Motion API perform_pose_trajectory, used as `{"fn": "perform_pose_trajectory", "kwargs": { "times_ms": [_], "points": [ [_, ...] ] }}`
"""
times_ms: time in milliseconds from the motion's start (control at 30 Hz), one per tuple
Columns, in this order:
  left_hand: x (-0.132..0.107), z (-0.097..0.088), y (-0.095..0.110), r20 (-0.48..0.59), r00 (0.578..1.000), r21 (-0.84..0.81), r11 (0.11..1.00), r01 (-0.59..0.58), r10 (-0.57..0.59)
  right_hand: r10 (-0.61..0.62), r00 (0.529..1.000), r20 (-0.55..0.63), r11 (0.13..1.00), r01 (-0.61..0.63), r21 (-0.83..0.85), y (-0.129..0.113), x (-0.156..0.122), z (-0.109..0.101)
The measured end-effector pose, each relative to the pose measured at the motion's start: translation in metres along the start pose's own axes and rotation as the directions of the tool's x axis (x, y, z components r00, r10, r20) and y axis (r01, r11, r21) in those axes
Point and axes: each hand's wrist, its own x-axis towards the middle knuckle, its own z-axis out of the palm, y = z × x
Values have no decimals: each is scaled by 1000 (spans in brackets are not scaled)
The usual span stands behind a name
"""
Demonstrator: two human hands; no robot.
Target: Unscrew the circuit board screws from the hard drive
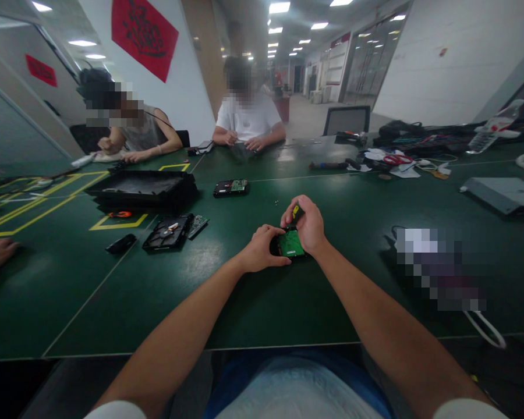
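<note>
A hard drive (290, 244) lies on the green table in front of me with its green circuit board facing up. My left hand (264, 251) grips its left side, thumb at the near edge and fingers at the far edge. Above the drive's right part, my right hand (310, 227) is closed around a screwdriver (296, 213) with a black and yellow handle. The screwdriver's tip is hidden by my fingers. A few tiny screws (276, 202) lie just beyond the drive.
To the left are black stacked trays (144, 189), an opened drive casing (168, 233), a loose circuit board (198, 227) and a black object (121, 244). Another hard drive (230, 187) lies farther off. A grey box (506, 195) stands right. Two people sit opposite; another person's hand (0, 253) rests far left.
</note>
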Motion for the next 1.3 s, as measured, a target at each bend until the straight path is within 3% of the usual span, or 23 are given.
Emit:
{"fn": "perform_pose_trajectory", "kwargs": {
  "times_ms": [200,500,800,933,1300],
  "points": [
    [0,-1,0,5,1000,2,1000,-8,8,20,1000,0,999,-20,-37,-1,2,1],
    [1,-2,1,10,1000,16,1000,-13,13,-117,993,-24,970,109,-218,-1,2,-1],
    [1,0,0,5,1000,7,1000,-11,11,-9,999,32,998,11,-61,1,0,-2],
    [1,-1,-1,16,1000,25,1000,-6,6,-16,1000,23,999,16,-34,3,2,-2],
    [1,-1,0,16,1000,28,1000,-11,11,-64,997,34,984,69,-166,-1,0,-2]
  ]
}}
